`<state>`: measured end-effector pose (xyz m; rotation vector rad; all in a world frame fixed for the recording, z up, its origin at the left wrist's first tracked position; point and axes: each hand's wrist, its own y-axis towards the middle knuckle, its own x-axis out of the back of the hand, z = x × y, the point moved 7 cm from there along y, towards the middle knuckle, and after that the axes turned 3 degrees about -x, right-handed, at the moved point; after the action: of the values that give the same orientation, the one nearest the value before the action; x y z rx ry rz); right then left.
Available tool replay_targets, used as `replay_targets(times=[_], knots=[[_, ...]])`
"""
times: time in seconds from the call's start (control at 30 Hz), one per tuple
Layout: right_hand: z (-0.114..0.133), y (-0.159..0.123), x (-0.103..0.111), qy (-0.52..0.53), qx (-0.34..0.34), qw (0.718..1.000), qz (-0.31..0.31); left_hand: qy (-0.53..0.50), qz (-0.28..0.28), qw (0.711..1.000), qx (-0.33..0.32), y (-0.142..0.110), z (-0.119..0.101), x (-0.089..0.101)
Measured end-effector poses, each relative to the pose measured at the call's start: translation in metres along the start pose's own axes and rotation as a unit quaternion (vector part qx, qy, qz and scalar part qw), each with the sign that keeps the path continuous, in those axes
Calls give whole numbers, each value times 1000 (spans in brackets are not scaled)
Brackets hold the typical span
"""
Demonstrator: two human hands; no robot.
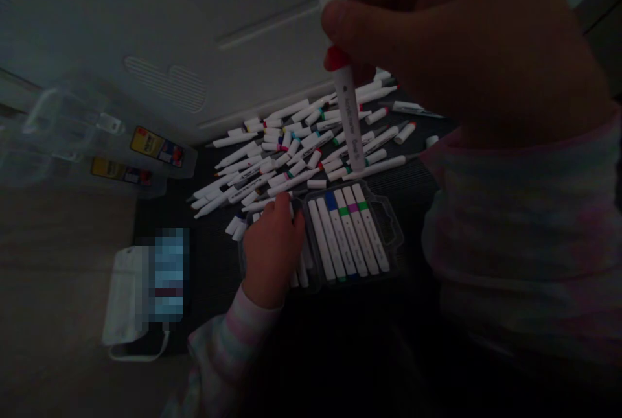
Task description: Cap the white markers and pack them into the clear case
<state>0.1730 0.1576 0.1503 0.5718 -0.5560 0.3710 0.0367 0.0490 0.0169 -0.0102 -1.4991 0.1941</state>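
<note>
Raised close to the camera, my right hand (389, 29) is closed round a white marker (350, 120) with a red band, held nearly upright with its capped end at the top. My left hand (273, 249) lies over the left half of an open clear plastic marker case (392, 230). Its fingers curl down among the white markers there, and what they grip is hidden. In the right half of the case several markers (352, 230) lie side by side, with blue, green and purple bands. Behind the case spreads a pile of loose markers and caps (291, 146).
Clear plastic containers with yellow labels (155, 146) stand at the left. Nearer, a white device with a cable (125, 295) lies beside a pixelated screen (169, 275). A pale ridged panel (262, 35) rises behind the dark tabletop (208, 262).
</note>
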Motion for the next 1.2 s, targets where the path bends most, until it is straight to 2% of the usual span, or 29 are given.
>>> replay_targets(times=[0.2, 0.33, 0.6, 1.0, 1.1, 1.2], knots=[[-1, 1, -6, 12, -23, 1000, 16, 5, 9, 1000, 2, 2, 0, 1], [3, 0, -9, 38, 0, 999, 18, 3, 14, 1000, 7, 3, 1, 2], [4, 0, -25, 54, -16, 997, 61, -27, 10, 1000, -7, 3, 6, 1], [6, -1, -24, 47, -5, 997, 68, -4, 17, 1000, -8, 5, -3, 3], [6, -1, -24, 45, -9, 997, 66, -44, 17, 999, 1, 5, 2, 4], [7, -1, -24, 39, 2, 997, 62, -142, 18, 989, 17, 3, 14, 7]])
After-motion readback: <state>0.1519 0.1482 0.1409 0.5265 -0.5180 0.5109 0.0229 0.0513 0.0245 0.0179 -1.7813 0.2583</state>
